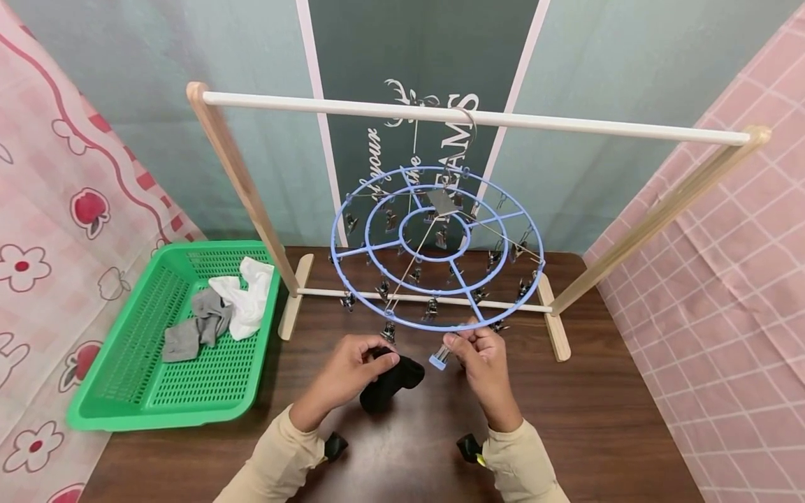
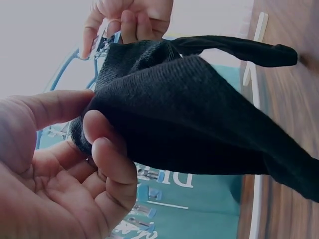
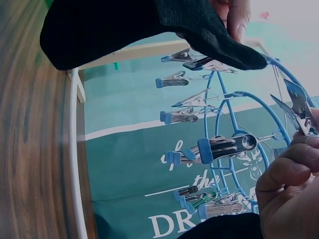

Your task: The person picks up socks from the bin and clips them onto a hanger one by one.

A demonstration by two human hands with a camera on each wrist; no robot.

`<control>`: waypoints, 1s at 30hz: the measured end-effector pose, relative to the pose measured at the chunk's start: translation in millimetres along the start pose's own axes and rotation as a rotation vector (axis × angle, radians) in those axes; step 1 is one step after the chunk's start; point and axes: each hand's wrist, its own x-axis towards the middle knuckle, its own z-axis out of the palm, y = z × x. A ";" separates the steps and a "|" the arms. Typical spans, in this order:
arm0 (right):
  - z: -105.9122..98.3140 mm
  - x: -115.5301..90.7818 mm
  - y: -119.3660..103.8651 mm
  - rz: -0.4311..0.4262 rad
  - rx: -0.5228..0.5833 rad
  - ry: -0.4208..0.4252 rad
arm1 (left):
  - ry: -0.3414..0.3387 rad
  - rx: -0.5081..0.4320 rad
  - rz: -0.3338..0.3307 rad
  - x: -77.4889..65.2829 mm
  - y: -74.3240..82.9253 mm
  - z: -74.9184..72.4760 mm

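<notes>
My left hand (image 1: 349, 367) pinches the edge of a black sock (image 1: 383, 384) below the front rim of a round hanger. The sock (image 2: 174, 99) hangs from thumb and fingertips in the left wrist view, with two dark ends showing; I cannot tell whether these are one sock or two. To its right, my right hand (image 1: 487, 367) pinches a metal clip (image 1: 440, 356) with a blue tip. In the right wrist view that clip (image 3: 298, 107) has its prongs spread apart. The blue hanger (image 1: 434, 327) carries several dangling clips on its rings.
A white rail (image 1: 597, 128) on wooden posts (image 1: 242, 181) bears the hanger by its hook. On the left stands a green basket (image 1: 94, 398) with grey socks (image 1: 198, 325) and white socks (image 1: 248, 300). A brown wooden table (image 1: 604, 433) lies underneath. Patterned cloths hang on both sides.
</notes>
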 end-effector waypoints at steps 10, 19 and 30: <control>1.3 -0.4 0.6 -0.001 0.034 0.023 | -0.042 0.004 0.003 5.5 6.9 8.4; -0.1 0.2 -0.1 0.003 0.005 -0.024 | -0.073 0.025 0.006 10.0 5.4 18.5; -0.1 -1.9 -1.2 0.016 -0.085 -0.050 | -0.086 0.008 0.000 13.1 4.3 24.4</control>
